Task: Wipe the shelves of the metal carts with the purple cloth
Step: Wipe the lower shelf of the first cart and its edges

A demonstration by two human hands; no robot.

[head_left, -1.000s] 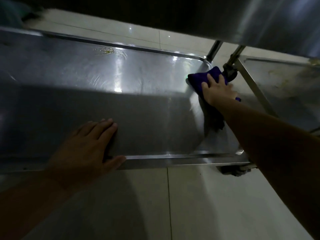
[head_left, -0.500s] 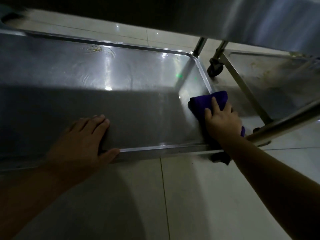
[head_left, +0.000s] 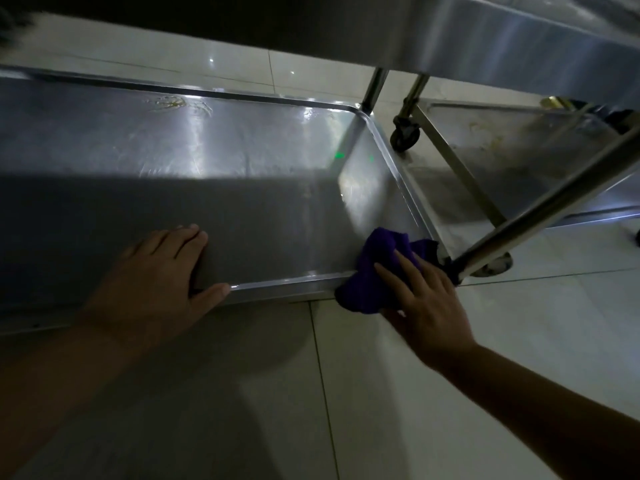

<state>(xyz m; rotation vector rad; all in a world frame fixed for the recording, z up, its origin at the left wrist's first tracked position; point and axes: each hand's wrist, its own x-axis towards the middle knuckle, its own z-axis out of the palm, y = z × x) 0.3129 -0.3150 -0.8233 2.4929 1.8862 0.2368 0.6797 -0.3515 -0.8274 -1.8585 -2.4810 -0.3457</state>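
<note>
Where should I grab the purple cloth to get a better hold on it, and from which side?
Probably the bunched hump of the purple cloth, coming from above on the near side. The cloth is crumpled over the near right corner of the cart shelf, its hump raised and free, while the right hand only presses it with flat fingers. The post blocks the far right.

Both arms bare to the frame edge, no sleeves. Left hand (head_left: 152, 278) & right hand (head_left: 427, 306): no gloves, rings, watch or wristband. Fingers (head_left: 401, 277) slim, nails short and unpainted. Dim light, finer detail can't be made out.
</note>
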